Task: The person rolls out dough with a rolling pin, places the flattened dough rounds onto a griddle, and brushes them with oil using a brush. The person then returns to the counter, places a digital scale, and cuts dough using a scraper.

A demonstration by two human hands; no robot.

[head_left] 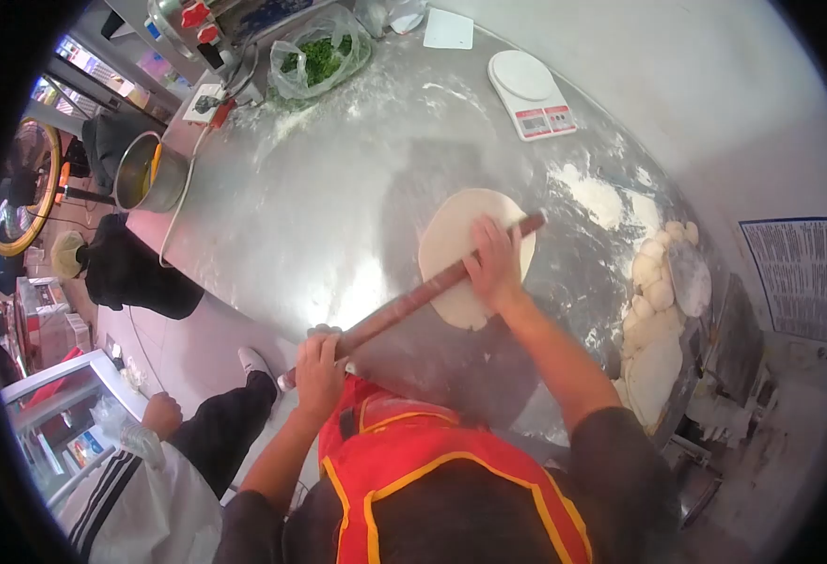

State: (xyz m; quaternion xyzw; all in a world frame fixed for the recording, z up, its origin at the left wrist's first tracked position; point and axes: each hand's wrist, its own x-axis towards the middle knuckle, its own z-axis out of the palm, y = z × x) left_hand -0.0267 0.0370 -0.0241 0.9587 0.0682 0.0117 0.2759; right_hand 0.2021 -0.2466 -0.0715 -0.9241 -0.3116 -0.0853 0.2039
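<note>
In the head view, the rolling pin [404, 305] slants across the middle of the frame, its lower-left end near the red apron [404, 414] and its upper-right part across a flat round of dough [453, 221]. The left hand [319, 369] is curled round the pin close to its lower-left end. The right hand [495, 261] lies over the pin above the dough, fingers draped across it; the underside of this grip is hidden, so I cannot tell how far it closes.

The pin looks rigid and smooth, probably of moderate weight, and is best held near both ends with the palms over the top. The dough, right of centre on the metal surface [310, 207], looks thin, soft and easily stretched or torn; it would be safest supported from beneath, with spread fingers, rather than pinched at its rim. Loose flour [590, 195] at the right should lessen sticking but make things slippery.
</note>
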